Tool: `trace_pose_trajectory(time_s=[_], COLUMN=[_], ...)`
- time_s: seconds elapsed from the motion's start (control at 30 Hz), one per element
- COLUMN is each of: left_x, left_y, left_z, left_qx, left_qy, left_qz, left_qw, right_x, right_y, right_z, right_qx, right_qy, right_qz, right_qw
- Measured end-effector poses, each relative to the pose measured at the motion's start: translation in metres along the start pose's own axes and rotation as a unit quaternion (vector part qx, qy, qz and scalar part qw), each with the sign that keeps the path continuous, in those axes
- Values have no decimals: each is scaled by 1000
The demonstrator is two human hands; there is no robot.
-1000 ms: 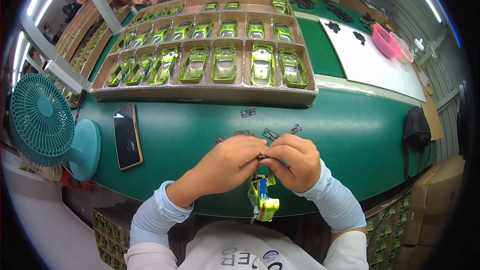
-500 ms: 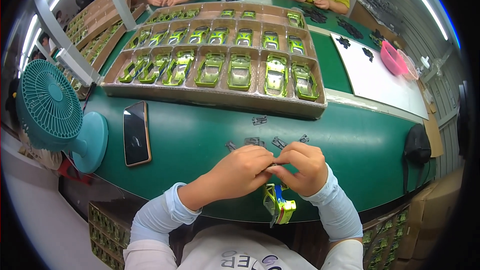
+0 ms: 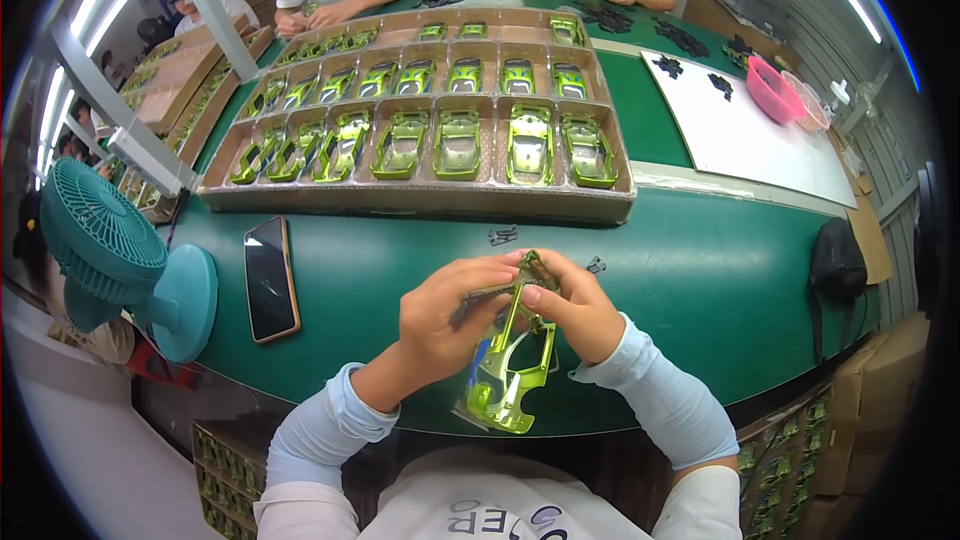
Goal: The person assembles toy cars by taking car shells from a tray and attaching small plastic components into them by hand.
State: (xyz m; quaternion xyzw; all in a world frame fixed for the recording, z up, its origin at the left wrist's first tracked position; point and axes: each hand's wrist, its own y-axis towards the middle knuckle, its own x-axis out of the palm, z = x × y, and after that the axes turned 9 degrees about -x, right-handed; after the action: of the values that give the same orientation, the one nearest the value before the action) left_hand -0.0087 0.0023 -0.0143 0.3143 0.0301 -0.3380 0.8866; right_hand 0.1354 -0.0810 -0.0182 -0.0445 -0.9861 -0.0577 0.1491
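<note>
Head view: toy car body (image 3: 494, 376) now turned, exposing its side; left hand (image 3: 437, 318) and right hand (image 3: 588, 316) grip it, fingers curled.

The left hand (image 3: 438, 318) and right hand (image 3: 588, 322) curl close together, forearms (image 3: 655, 405) angled inward.

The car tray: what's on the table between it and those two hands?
In the head view, small black parts lie on the green tabletop between the tray and the left hand and right hand.
</note>
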Motion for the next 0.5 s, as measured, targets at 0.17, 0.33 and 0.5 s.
trace_pose_trajectory(time_s=[0.17, 0.33, 0.5], left_x=[-1, -5, -5], left_y=[2, 3, 5], left_z=[1, 6, -6], left_qx=[37, 44, -25], left_qy=[33, 44, -27], left_qz=[-25, -22, -18], left_qw=[998, 998, 999], right_x=[-3, 9, 5], right_y=[-3, -6, -1], right_z=[-3, -7, -3], right_qx=[15, 0, 27], right_qy=[-1, -25, 56], right_qz=[24, 46, 67], right_qw=[1000, 999, 996])
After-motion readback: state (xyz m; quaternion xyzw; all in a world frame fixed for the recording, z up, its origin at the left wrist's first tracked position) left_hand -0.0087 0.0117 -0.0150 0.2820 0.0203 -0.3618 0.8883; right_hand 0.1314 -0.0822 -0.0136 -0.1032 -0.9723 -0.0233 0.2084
